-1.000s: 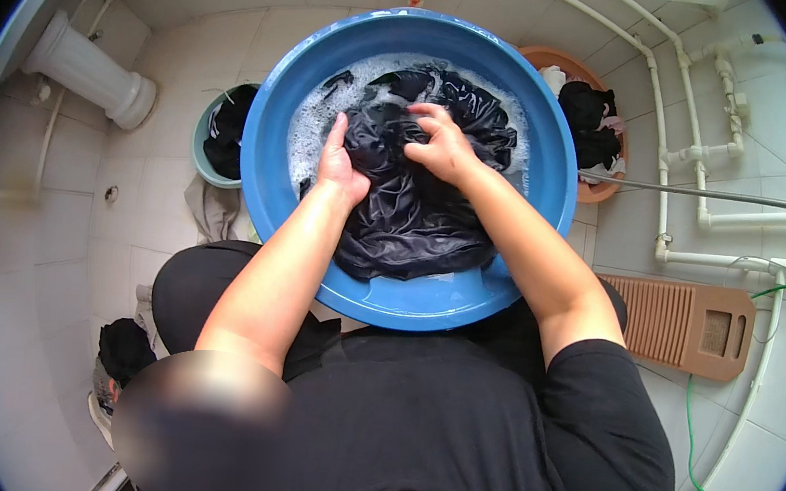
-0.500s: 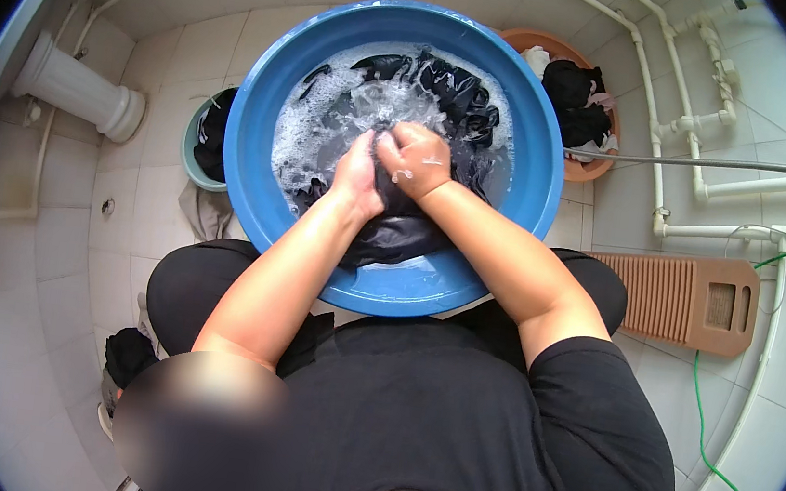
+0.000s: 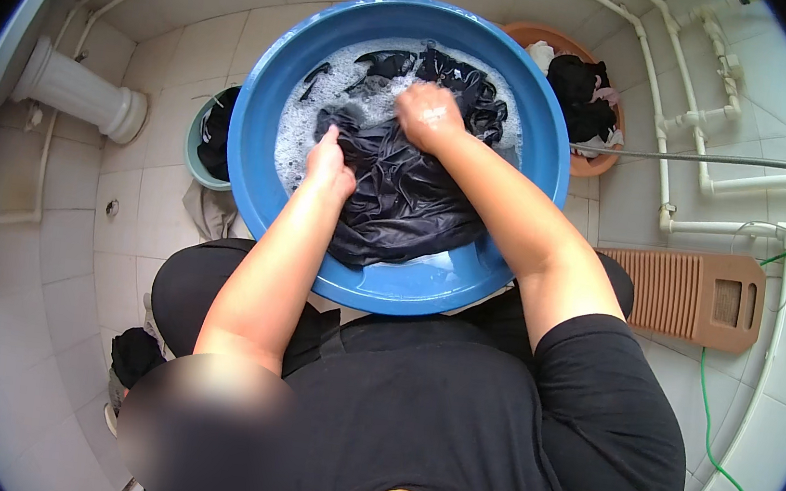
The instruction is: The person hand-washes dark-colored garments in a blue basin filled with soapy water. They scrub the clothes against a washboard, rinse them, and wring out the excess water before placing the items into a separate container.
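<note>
A large blue basin [image 3: 253, 157] of sudsy water [image 3: 294, 132] sits before my knees. In it a wet black garment [image 3: 408, 199] lies bunched and creased against the near wall; its exact kind is unclear. At the garment's left edge my left hand [image 3: 332, 166] is closed on the cloth, thumb on top. My right hand [image 3: 430, 119] is curled over the cloth's far edge, just above the suds; its fingertips are hidden. Beyond it, more dark cloth [image 3: 465, 79] floats in the foam along the far right side.
An orange tub [image 3: 606, 165] of clothes stands at the far right, a green bucket [image 3: 198, 165] of dark cloth at the left. A brown washboard [image 3: 669, 292] lies on the right by white pipes [image 3: 657, 179]. A green hose [image 3: 708, 417] crosses the tiles.
My hands, pressed together before, have moved apart: the right one away from me, the left slightly to the left. The black garment now lies spread between them and the basin's near wall.
</note>
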A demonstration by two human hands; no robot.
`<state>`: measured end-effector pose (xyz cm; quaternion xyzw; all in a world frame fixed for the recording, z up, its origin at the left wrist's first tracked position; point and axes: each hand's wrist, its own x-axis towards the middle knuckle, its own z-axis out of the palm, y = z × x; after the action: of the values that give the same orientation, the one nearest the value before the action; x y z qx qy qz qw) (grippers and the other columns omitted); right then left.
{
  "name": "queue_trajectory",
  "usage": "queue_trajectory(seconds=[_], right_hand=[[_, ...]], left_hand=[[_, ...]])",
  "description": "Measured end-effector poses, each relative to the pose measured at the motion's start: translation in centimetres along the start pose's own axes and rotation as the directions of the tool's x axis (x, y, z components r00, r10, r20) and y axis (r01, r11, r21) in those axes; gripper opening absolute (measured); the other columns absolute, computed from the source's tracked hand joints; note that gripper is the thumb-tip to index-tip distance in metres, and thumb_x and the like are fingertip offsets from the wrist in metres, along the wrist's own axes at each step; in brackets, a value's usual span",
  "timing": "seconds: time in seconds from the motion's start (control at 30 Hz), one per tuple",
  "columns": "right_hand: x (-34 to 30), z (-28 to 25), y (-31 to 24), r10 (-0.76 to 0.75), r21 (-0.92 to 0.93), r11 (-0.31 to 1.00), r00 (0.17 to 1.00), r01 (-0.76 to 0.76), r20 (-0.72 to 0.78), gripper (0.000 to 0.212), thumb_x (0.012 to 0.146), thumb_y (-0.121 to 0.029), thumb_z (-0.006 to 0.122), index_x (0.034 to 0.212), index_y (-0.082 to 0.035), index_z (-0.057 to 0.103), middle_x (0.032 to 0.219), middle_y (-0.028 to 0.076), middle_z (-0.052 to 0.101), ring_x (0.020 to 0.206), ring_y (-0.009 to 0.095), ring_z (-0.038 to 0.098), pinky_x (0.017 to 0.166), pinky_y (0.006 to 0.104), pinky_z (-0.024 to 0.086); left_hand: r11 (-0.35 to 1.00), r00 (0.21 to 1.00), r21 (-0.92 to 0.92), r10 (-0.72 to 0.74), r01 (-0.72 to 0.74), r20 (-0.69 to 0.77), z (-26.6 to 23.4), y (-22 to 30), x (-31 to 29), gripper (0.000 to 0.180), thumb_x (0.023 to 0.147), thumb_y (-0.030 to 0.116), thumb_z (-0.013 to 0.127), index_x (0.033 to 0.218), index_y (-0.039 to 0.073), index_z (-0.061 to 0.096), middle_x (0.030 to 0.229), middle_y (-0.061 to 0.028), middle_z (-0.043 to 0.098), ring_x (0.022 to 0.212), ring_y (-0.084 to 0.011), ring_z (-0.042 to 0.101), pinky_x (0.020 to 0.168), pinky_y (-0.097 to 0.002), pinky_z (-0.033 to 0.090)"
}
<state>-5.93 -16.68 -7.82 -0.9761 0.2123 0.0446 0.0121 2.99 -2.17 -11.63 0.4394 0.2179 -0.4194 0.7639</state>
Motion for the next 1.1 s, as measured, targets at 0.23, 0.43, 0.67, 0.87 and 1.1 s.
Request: queue_trajectory(seconds=[0.23,0.43,0.67,0.87,1.1], right_hand=[[-0.9,1.2,2.2,0.213,0.167,0.950,0.940,-0.263,0.266,0.046,0.074,-0.048,0.059,0.100,-0.010,0.065,0.107,0.012,0.060,0.101,0.029,0.057,0.084,0.0388,0.047],[-3.4,-0.3,-3.7,0.021,0.774,0.609,0.971,0.176,-0.238,0.032,0.071,-0.022,0.061,0.097,-0.003,0.062,0.106,0.012,0.059,0.100,0.026,0.057,0.087,0.0325,0.044],[-8.5,-4.5,-9.2,-0.044,0.634,0.600,0.811,0.488,-0.583,0.015,0.069,-0.019,0.064,0.074,-0.009,0.054,0.072,0.014,0.057,0.065,0.032,0.058,0.060,0.0389,0.047],[-6.3,-2.2,-6.1,0.403,0.712,0.688,0.741,0.142,-0.537,0.017,0.081,-0.020,0.052,0.073,-0.006,0.056,0.075,0.017,0.058,0.068,0.037,0.057,0.060,0.0417,0.046],[-7.1,-2.3,-5.8,0.217,0.662,0.715,0.829,0.225,-0.516,0.023,0.080,-0.030,0.056,0.072,-0.008,0.056,0.071,0.014,0.058,0.066,0.035,0.058,0.061,0.0421,0.048]], left_hand=[[0.975,0.972,0.137,0.194,-0.176,-0.132,0.5,0.9,-1.2,0.039,0.083,-0.005,0.033,0.118,0.004,0.050,0.106,-0.0193,0.058,0.093,-0.0360,0.059,0.082,-0.0524,0.049],[0.983,0.932,0.069,-0.184,0.171,0.311,-0.3,0.7,0.9,0.037,0.092,0.036,0.040,0.102,0.006,0.059,0.095,-0.0104,0.064,0.088,-0.0255,0.060,0.083,-0.0428,0.046],[0.927,0.787,0.237,-0.373,0.291,0.492,1.5,0.7,-2.8,0.029,0.087,0.035,0.056,0.099,0.010,0.059,0.078,-0.0051,0.063,0.072,-0.0174,0.061,0.069,-0.0364,0.051],[0.990,0.952,0.086,-0.128,0.108,0.278,4.3,-0.8,-6.7,0.025,0.091,0.030,0.049,0.091,0.007,0.059,0.085,-0.0070,0.062,0.077,-0.0186,0.060,0.073,-0.0328,0.050],[0.841,0.942,0.521,-0.278,0.143,0.189,3.7,0.2,-7.7,0.063,0.082,0.059,0.049,0.115,0.006,0.054,0.106,-0.0099,0.061,0.097,-0.0231,0.057,0.087,-0.0347,0.043]])
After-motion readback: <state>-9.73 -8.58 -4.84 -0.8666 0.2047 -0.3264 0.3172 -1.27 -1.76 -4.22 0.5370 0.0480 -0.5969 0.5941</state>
